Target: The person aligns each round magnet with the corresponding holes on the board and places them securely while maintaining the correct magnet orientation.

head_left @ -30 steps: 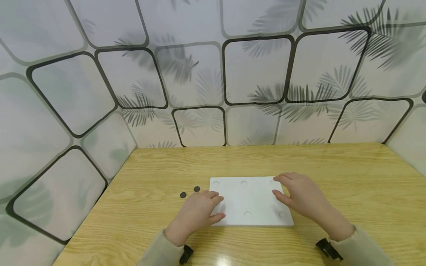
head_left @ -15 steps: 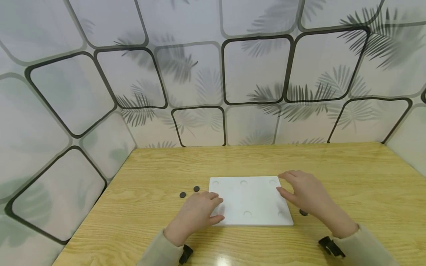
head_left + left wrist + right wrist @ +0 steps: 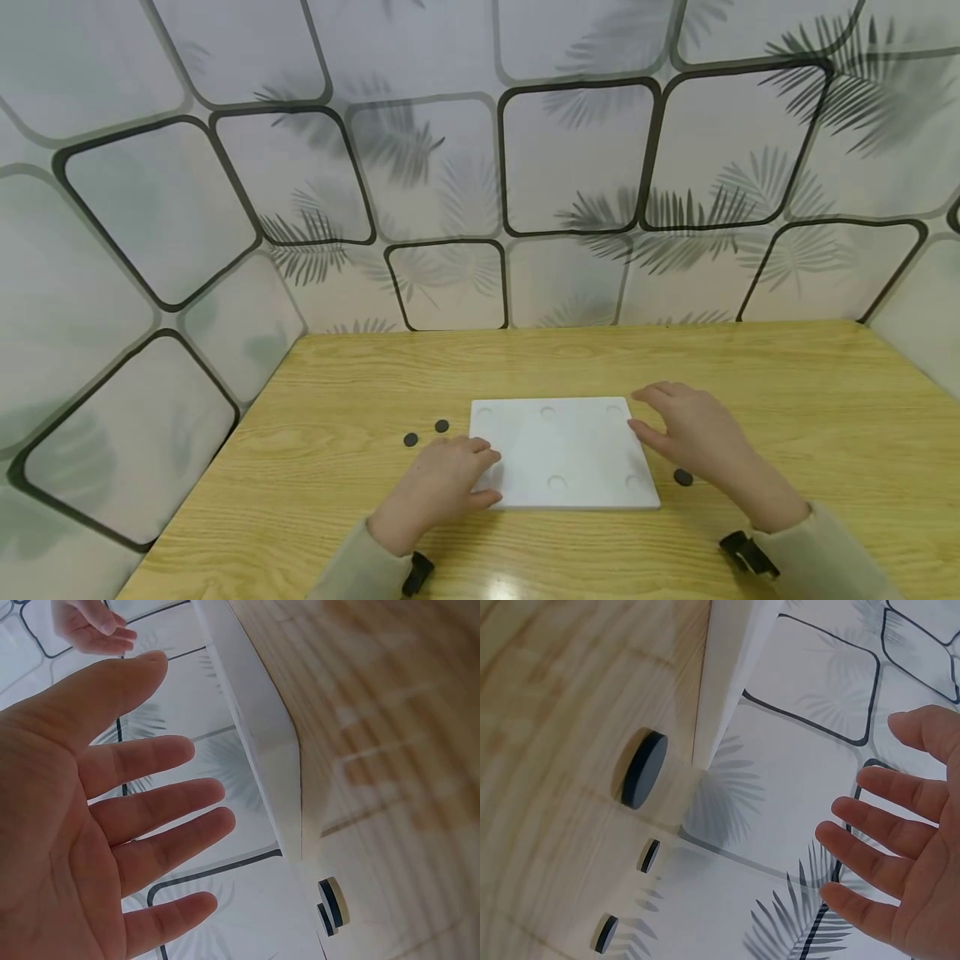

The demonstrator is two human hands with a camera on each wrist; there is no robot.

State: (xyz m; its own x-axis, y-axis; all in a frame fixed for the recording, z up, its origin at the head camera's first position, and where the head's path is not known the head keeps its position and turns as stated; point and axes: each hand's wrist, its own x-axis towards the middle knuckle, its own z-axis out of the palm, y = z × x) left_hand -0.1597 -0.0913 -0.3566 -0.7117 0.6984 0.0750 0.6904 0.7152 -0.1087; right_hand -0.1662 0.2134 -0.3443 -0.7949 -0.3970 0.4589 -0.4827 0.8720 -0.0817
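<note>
A white rectangular board [image 3: 566, 450] with several shallow round recesses lies on the wooden table. My left hand [image 3: 442, 479] is over its left edge, covering the lower left corner in the head view. In the left wrist view the fingers of the left hand [image 3: 150, 817] are spread, holding nothing. Just off the board's upper right corner is my right hand [image 3: 693, 429], relaxed and without anything in it. Under its wrist lies a black disc [image 3: 682, 477]. Two more black discs [image 3: 411, 439] rest left of the board, beyond my left hand.
The right wrist view has a near black disc [image 3: 644, 770] and two farther ones [image 3: 649, 856] on the tabletop beside the board; the head view shows only one there. A patterned wall covering [image 3: 577, 167] stands behind the table [image 3: 360, 375] and along its left.
My right hand has moved rightward, away from the board's upper right corner, and the black disc near its wrist has come into view. The left hand has shifted very slightly left.
</note>
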